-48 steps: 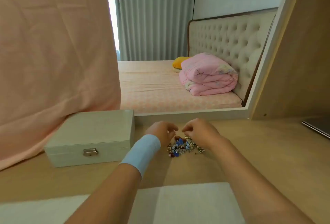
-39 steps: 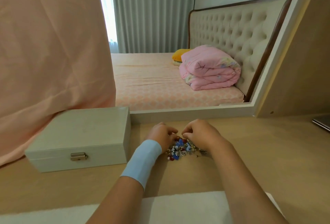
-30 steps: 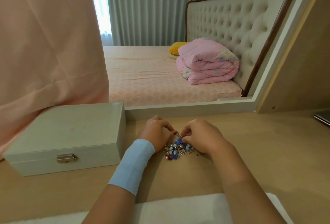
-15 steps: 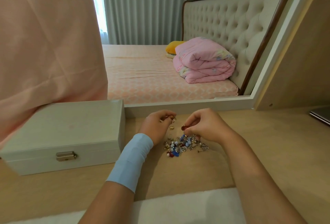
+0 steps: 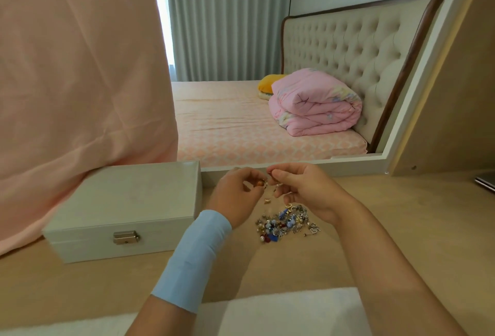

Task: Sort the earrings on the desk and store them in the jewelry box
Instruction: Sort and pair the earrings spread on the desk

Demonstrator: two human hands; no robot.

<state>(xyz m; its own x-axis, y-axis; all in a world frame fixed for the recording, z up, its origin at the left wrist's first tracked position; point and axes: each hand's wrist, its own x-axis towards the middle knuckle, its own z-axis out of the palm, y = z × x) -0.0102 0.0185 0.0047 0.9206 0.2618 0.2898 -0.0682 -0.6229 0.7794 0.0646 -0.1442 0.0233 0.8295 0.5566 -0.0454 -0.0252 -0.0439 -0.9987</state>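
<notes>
A small heap of mixed earrings point(image 5: 288, 223), blue, red, silver and gold, lies on the wooden desk point(image 5: 388, 228). Just above and behind the heap, my left hand point(image 5: 235, 196) pinches a small gold earring point(image 5: 260, 183) between thumb and fingers. My right hand point(image 5: 302, 188) pinches another small earring at its fingertips, close to the left one. A gold piece point(image 5: 267, 200) dangles or lies between the hands; I cannot tell which. The closed white jewelry box point(image 5: 126, 201) with a metal clasp stands left of my hands.
A large mirror point(image 5: 267, 67) stands behind the desk, partly draped with pink cloth point(image 5: 80, 81) on the left. A white towel point(image 5: 289, 311) lies at the desk's near edge. A dark flat object point(image 5: 486, 183) sits at the far right.
Both hands rose from the heap, each with a small earring pinched, and now hold them close together above the desk. The camera view shifted slightly.
</notes>
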